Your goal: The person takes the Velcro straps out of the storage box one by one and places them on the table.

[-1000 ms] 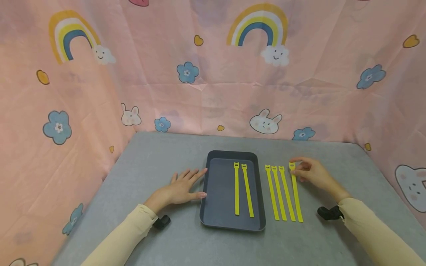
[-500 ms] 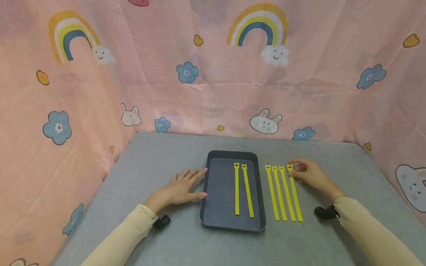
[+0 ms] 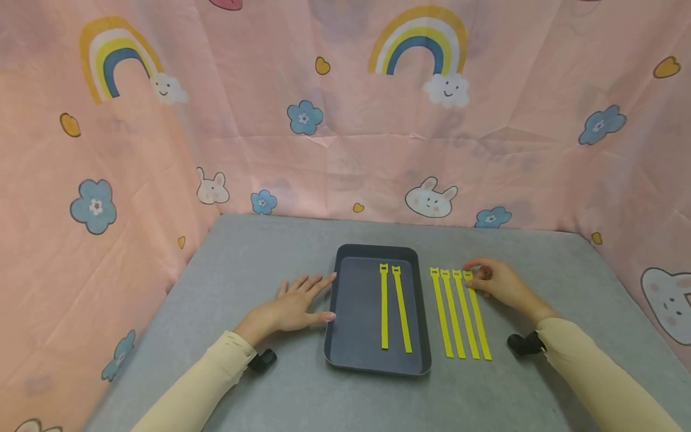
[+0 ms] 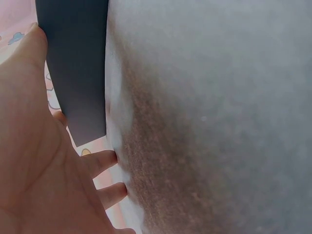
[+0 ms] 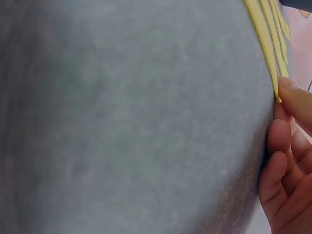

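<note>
My left hand (image 3: 288, 309) spreads its straight fingers against the left side of a dark grey tray (image 3: 353, 318); in the left wrist view thumb and fingers touch the tray's wall (image 4: 75, 63). Two yellow cable ties lie apart in the tray, a left one (image 3: 384, 309) and a slightly slanted right one (image 3: 402, 315). Right of the tray, three more ties (image 3: 454, 318) lie in a row on the table. At the row's right end my right hand (image 3: 499, 283) pinches the slotted head of another cable tie (image 3: 479, 321), its tail on the table. The right wrist view shows thumb and finger at that tie's end (image 5: 267, 44).
The grey table (image 3: 270, 240) reaches back to a pink printed curtain (image 3: 345, 156) that also hangs at both sides. A black wrist device (image 3: 263, 360) sits at the left cuff and another black device (image 3: 525, 344) at the right cuff.
My right hand has shifted slightly left, bringing the head of the rightmost cable tie close to its neighbour, while its tail stayed put. The left hand and tray have not moved.
</note>
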`<action>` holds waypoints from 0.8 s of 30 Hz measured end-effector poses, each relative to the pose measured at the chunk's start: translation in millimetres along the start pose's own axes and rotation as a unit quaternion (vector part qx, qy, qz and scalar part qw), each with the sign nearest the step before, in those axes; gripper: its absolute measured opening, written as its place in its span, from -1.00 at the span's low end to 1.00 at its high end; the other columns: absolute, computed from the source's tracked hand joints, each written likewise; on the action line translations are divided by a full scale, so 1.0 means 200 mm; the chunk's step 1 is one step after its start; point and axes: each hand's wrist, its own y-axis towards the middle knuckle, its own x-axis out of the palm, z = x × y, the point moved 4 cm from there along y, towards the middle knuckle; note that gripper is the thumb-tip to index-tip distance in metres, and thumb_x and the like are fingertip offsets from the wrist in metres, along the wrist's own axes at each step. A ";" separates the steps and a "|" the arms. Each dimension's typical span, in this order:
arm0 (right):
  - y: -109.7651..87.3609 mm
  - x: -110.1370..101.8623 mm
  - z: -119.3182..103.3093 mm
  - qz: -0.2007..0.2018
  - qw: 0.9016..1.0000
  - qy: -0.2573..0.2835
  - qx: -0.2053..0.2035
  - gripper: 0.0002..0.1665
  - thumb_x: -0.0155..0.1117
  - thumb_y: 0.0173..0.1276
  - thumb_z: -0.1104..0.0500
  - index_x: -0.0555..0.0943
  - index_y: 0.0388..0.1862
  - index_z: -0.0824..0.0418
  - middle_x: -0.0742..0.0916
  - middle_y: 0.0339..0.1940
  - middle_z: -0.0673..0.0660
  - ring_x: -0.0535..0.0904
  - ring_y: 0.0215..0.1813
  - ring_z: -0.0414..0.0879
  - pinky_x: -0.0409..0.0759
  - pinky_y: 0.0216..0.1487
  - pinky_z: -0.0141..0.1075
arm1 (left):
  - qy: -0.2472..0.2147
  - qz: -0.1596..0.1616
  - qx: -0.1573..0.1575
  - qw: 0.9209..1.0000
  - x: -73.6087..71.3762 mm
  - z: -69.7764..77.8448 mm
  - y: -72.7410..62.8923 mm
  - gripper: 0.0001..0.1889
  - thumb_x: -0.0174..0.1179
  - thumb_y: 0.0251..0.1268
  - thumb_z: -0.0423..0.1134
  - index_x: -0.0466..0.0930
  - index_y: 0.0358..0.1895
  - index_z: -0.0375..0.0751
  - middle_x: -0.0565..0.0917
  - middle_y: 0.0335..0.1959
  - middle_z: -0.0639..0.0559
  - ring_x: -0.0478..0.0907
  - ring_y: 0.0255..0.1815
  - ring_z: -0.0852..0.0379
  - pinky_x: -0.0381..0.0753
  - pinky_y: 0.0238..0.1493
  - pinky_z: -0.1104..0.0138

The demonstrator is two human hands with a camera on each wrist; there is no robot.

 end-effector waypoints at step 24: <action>0.06 -0.14 -0.22 0.015 1.000 -0.023 0.013 -0.47 0.28 0.42 0.07 0.47 0.30 0.25 0.61 -0.37 0.18 0.49 -0.51 -0.09 0.46 -0.52 -0.28 | 0.004 0.003 0.001 1.000 0.01 0.00 0.01 -0.07 -0.04 0.28 0.48 -0.31 0.59 0.42 -0.04 0.66 -0.02 -0.20 0.67 -0.25 -0.21 0.48 -0.38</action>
